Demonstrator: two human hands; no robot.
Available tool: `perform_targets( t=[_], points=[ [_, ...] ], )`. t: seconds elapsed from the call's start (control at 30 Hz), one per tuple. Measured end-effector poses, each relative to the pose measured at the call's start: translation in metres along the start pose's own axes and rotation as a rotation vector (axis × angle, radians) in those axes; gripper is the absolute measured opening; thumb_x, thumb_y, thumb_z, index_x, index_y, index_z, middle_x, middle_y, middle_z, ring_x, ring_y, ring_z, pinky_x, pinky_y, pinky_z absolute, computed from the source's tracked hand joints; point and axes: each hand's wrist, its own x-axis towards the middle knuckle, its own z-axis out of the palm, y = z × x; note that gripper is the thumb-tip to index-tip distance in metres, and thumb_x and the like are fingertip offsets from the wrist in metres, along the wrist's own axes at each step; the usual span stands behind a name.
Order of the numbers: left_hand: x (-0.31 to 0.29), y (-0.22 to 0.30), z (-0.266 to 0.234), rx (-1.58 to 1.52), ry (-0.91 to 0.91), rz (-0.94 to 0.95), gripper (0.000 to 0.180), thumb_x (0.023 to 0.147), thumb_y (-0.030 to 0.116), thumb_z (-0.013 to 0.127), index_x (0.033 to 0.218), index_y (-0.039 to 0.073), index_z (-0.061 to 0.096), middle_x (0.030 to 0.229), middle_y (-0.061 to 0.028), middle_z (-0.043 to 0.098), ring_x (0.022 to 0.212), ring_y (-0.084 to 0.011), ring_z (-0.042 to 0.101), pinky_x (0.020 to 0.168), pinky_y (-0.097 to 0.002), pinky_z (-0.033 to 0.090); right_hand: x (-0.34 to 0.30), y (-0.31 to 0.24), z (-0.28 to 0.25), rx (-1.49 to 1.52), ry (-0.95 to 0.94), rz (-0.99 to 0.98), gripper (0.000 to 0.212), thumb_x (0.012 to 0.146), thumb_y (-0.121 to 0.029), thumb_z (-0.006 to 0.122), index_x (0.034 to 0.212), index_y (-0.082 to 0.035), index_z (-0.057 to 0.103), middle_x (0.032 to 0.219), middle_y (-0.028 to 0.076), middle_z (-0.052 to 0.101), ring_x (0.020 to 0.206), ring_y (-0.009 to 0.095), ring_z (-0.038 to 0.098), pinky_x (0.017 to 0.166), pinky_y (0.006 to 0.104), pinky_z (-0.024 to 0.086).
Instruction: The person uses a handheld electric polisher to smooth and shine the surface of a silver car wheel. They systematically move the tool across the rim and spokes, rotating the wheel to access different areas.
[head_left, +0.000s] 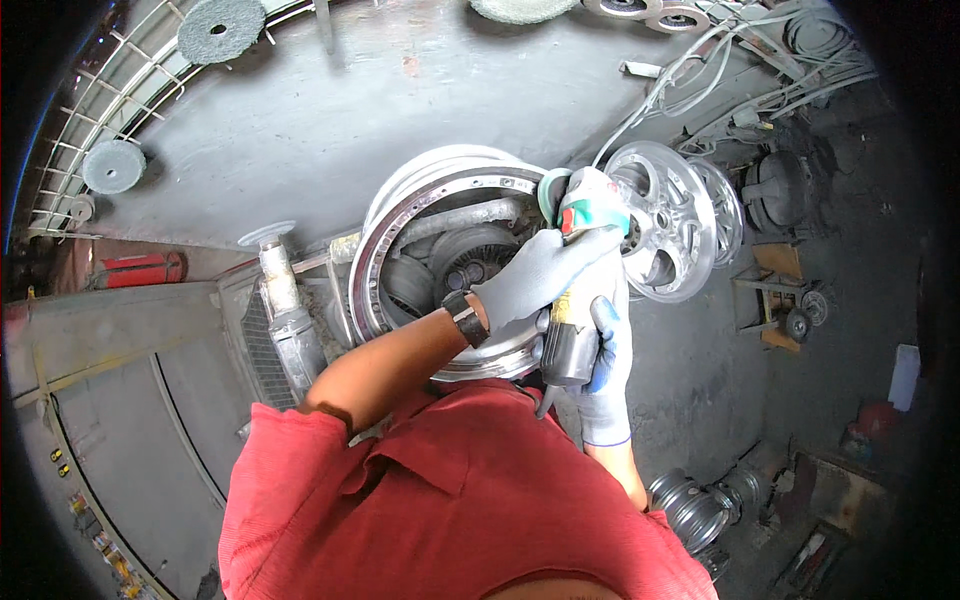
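Grey floor point(700, 380) spreads away right, and here's the white-and-green power tool point(568, 312) at the upper-right edge of a silver, ring-shaped metal rim point(372, 285)! Left hand point(545, 265) wraps over it, right hand point(612, 350) grips lower down. Bright lip, darker inside: partway, I'd judge. Silver spoked wheel point(661, 222) crowds the right; open floor lies beyond.

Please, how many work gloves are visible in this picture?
2. One grey fabric glove is on the left hand, over the front of the green-white-and-black handheld power tool; one grey-and-blue fabric glove is on the right hand, around its rear. Others may be hidden.
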Motion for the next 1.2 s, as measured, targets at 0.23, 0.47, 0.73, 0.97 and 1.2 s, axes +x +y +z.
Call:
perform_targets(
  t=[0.23, 0.47, 0.73, 0.97, 1.2],
  points=[
    [-0.057, -0.007, -0.033, 0.33, 0.341, 0.395, 0.043, 0.111, 0.037, 0.055, 0.124, -0.002, 0.066, 0.112, -0.0069, 0.071, 0.102, -0.0123, 0.067, 0.09, -0.032, 0.054, 0.019, 0.019, 0.002, -0.513, -0.274, -0.026, 0.085, 0.097, -0.024, 0.066, 0.168, -0.005, 0.024, 0.15, 0.023, 0.049, 0.129, 0.031, 0.053, 0.103, 0.0388, 0.047],
    [-0.091, -0.036, -0.035, -0.25, 0.603, 0.256, 0.037, 0.113, 0.034, 0.049, 0.125, 0.002, 0.065, 0.116, -0.0075, 0.069, 0.104, -0.0153, 0.067, 0.09, -0.0337, 0.056, 0.028, 0.004, 0.029, -0.884, -0.584, -0.094, 0.081, 0.097, -0.015, 0.068, 0.166, 0.0, 0.028, 0.167, 0.023, 0.038, 0.157, 0.03, 0.033, 0.127, 0.0386, 0.025],
    [-0.014, 0.015, -0.002, -0.429, 0.158, 0.044, 0.039, 0.108, 0.039, 0.061, 0.12, 0.002, 0.067, 0.107, -0.0027, 0.069, 0.096, -0.0096, 0.066, 0.085, -0.0266, 0.053, 0.014, -0.031, 0.042, -0.157, 0.003, 0.101, 0.081, 0.099, -0.024, 0.064, 0.167, -0.008, 0.022, 0.121, 0.02, 0.065, 0.075, 0.023, 0.073, 0.054, 0.0325, 0.063],
    [-0.046, 0.046, -0.026, -0.552, 0.291, 0.029, 0.047, 0.108, 0.048, 0.057, 0.127, 0.006, 0.063, 0.111, -0.0058, 0.068, 0.102, -0.0141, 0.067, 0.09, -0.0305, 0.054, 0.029, -0.035, 0.067, -0.41, -0.258, 0.175, 0.079, 0.1, -0.024, 0.062, 0.165, 0.0, 0.025, 0.135, 0.023, 0.06, 0.112, 0.03, 0.067, 0.094, 0.0357, 0.056],
    [-0.099, 0.057, -0.03, -0.629, 0.568, 0.295, 0.055, 0.112, 0.046, 0.043, 0.145, 0.002, 0.053, 0.132, -0.0124, 0.066, 0.117, -0.024, 0.067, 0.102, -0.0395, 0.056, 0.031, -0.021, 0.095, -0.764, -0.661, 0.079, 0.082, 0.101, -0.02, 0.061, 0.167, 0.003, 0.019, 0.156, 0.023, 0.047, 0.141, 0.027, 0.049, 0.116, 0.0349, 0.039]
  ],
)
